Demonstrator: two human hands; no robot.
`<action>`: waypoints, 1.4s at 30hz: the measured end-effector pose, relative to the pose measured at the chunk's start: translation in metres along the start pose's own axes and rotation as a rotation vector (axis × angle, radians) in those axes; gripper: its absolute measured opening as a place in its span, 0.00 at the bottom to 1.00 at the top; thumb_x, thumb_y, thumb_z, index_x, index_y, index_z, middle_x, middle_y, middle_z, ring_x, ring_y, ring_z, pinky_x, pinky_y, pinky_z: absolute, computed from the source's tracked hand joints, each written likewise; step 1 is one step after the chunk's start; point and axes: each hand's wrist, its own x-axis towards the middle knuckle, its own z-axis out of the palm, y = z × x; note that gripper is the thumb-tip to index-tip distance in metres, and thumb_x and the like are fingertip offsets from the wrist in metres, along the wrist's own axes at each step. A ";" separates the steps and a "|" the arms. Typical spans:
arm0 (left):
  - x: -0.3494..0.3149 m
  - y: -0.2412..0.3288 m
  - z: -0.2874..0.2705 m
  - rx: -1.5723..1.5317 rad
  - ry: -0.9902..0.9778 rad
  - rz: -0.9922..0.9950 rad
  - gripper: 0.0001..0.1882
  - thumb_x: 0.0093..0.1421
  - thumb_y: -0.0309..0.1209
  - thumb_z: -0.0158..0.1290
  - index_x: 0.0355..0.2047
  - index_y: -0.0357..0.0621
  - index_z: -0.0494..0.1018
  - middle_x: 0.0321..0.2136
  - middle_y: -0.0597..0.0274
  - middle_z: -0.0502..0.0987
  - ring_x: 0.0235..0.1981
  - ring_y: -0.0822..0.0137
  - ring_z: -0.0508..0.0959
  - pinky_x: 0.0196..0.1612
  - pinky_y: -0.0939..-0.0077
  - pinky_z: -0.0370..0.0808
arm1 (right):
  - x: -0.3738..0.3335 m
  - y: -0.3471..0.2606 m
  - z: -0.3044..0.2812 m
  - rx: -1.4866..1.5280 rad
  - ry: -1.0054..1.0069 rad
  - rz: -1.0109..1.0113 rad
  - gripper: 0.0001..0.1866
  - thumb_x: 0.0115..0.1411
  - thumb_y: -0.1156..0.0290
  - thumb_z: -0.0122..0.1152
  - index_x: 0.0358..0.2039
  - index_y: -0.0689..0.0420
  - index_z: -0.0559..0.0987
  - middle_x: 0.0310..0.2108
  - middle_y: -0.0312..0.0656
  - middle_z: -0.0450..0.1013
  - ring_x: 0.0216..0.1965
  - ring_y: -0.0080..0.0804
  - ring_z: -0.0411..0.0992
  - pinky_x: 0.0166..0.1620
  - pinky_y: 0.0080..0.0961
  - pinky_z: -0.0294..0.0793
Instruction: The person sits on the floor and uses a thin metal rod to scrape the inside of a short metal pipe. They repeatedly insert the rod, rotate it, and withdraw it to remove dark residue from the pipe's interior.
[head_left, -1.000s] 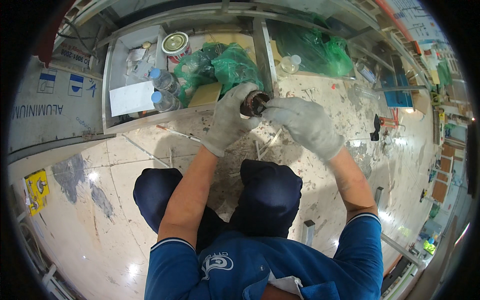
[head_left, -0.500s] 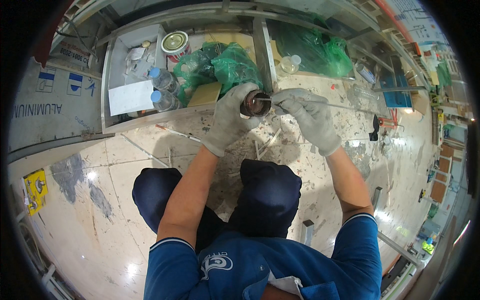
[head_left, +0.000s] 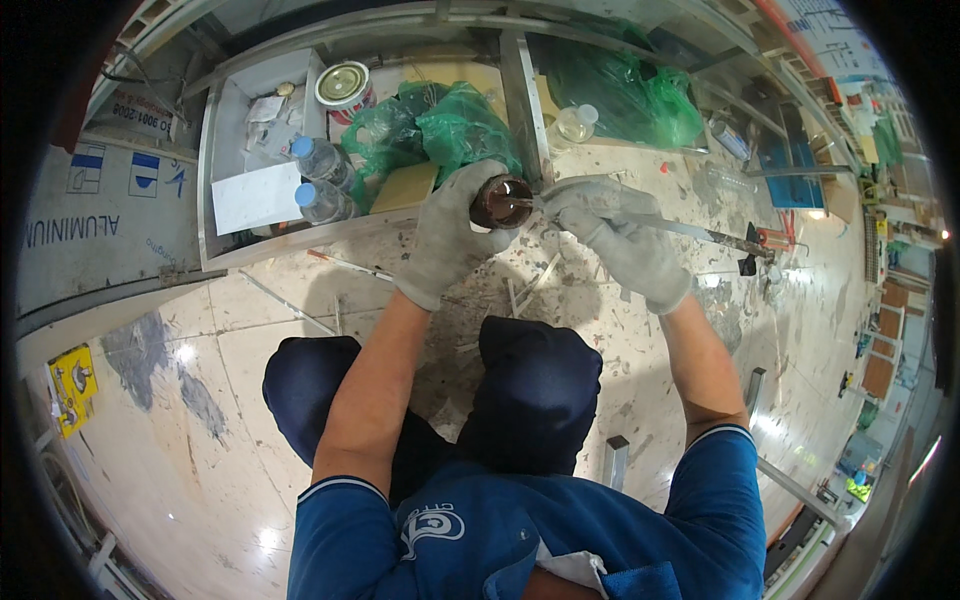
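Note:
My left hand (head_left: 446,232), in a pale grey work glove, is wrapped round a small dark brown jar (head_left: 490,206). The jar's open mouth faces up and to the right, and reddish-brown matter shows inside. In my right hand (head_left: 628,242), gloved alike, is a long thin flat strip (head_left: 690,231), gripped near its left end. That end reaches the jar's mouth, while the other end, stained dark, sticks out far to the right. Both hands are in front of my bent knees, close to the front edge of a white open-topped box unit (head_left: 225,212).
Inside the unit are a paint tin (head_left: 343,88), two blue-capped bottles (head_left: 325,200) and green plastic bags (head_left: 462,128). Another clear bottle (head_left: 572,126) stands right of the divider. Thin strips (head_left: 285,302) and scraps litter the stained tile floor (head_left: 250,390). A metal tube (head_left: 616,462) stands near my right knee.
My right hand has shifted slightly right and down, and the strip now slants down to the right with its flat side showing. The jar has moved slightly left, its mouth turned more toward view.

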 end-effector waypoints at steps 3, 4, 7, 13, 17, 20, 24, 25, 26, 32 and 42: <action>-0.002 0.000 -0.001 -0.010 0.043 0.083 0.38 0.45 0.33 0.75 0.57 0.45 0.72 0.50 0.53 0.80 0.51 0.56 0.82 0.54 0.66 0.79 | 0.002 0.003 0.007 -0.036 0.005 -0.042 0.08 0.65 0.70 0.64 0.40 0.60 0.86 0.42 0.46 0.82 0.43 0.39 0.80 0.49 0.32 0.80; -0.002 0.000 -0.002 -0.015 0.046 0.070 0.37 0.44 0.31 0.74 0.56 0.45 0.72 0.50 0.52 0.79 0.51 0.53 0.81 0.54 0.64 0.78 | 0.001 0.003 0.008 -0.060 -0.009 -0.048 0.08 0.65 0.70 0.64 0.40 0.60 0.86 0.42 0.46 0.82 0.43 0.40 0.81 0.49 0.32 0.80; -0.003 -0.002 -0.003 -0.029 0.039 0.044 0.35 0.43 0.28 0.71 0.54 0.45 0.72 0.49 0.51 0.79 0.51 0.48 0.80 0.54 0.59 0.77 | -0.002 0.003 0.004 -0.120 -0.044 -0.061 0.07 0.65 0.71 0.64 0.38 0.60 0.86 0.42 0.46 0.82 0.43 0.41 0.81 0.48 0.33 0.80; 0.001 -0.007 0.003 0.034 0.047 0.135 0.38 0.45 0.31 0.74 0.57 0.46 0.70 0.47 0.52 0.80 0.48 0.52 0.82 0.51 0.63 0.79 | 0.007 0.001 -0.002 -0.157 0.001 -0.206 0.11 0.60 0.77 0.65 0.44 0.58 0.84 0.43 0.45 0.81 0.42 0.45 0.81 0.45 0.33 0.83; 0.002 -0.009 0.006 0.033 0.096 0.211 0.39 0.45 0.29 0.74 0.57 0.46 0.69 0.47 0.51 0.80 0.46 0.51 0.82 0.49 0.63 0.80 | 0.011 0.000 0.006 -0.479 -0.028 -0.377 0.11 0.60 0.77 0.65 0.44 0.58 0.85 0.42 0.45 0.81 0.39 0.46 0.81 0.43 0.32 0.83; 0.001 -0.010 0.005 0.051 0.090 0.203 0.39 0.45 0.29 0.74 0.57 0.46 0.69 0.47 0.51 0.80 0.47 0.51 0.82 0.49 0.63 0.80 | 0.006 0.001 0.008 -0.437 -0.048 -0.279 0.10 0.64 0.75 0.63 0.45 0.58 0.86 0.39 0.45 0.82 0.37 0.44 0.81 0.41 0.30 0.83; 0.001 -0.008 0.004 0.077 0.078 0.193 0.39 0.45 0.29 0.74 0.57 0.46 0.68 0.47 0.51 0.80 0.48 0.51 0.82 0.49 0.64 0.80 | 0.004 0.012 0.010 0.044 0.018 0.121 0.13 0.70 0.69 0.59 0.47 0.64 0.84 0.36 0.42 0.84 0.36 0.33 0.82 0.39 0.26 0.82; 0.002 -0.007 0.004 0.065 0.076 0.197 0.38 0.45 0.29 0.74 0.57 0.46 0.68 0.47 0.51 0.80 0.48 0.51 0.82 0.49 0.63 0.80 | 0.004 0.015 0.008 0.234 0.042 0.263 0.15 0.71 0.67 0.59 0.47 0.66 0.83 0.36 0.42 0.84 0.36 0.30 0.82 0.39 0.25 0.82; 0.001 -0.006 0.004 0.054 0.075 0.199 0.38 0.45 0.28 0.73 0.57 0.46 0.68 0.47 0.51 0.80 0.48 0.51 0.82 0.50 0.63 0.80 | 0.004 0.017 0.006 0.287 0.078 0.273 0.16 0.71 0.66 0.59 0.47 0.67 0.82 0.37 0.43 0.83 0.37 0.30 0.83 0.40 0.26 0.83; 0.001 -0.003 0.003 0.028 0.057 0.173 0.39 0.45 0.27 0.73 0.57 0.45 0.69 0.48 0.49 0.80 0.49 0.50 0.82 0.52 0.61 0.79 | -0.001 0.015 -0.004 0.280 0.208 0.242 0.14 0.72 0.67 0.58 0.46 0.66 0.83 0.40 0.42 0.83 0.40 0.28 0.82 0.44 0.25 0.83; 0.001 0.009 0.000 0.036 0.061 0.127 0.32 0.42 0.24 0.70 0.49 0.43 0.73 0.47 0.50 0.79 0.48 0.47 0.80 0.53 0.59 0.78 | -0.007 -0.006 0.012 -0.491 -0.039 -0.296 0.09 0.65 0.76 0.63 0.44 0.58 0.86 0.42 0.46 0.81 0.41 0.41 0.81 0.46 0.31 0.82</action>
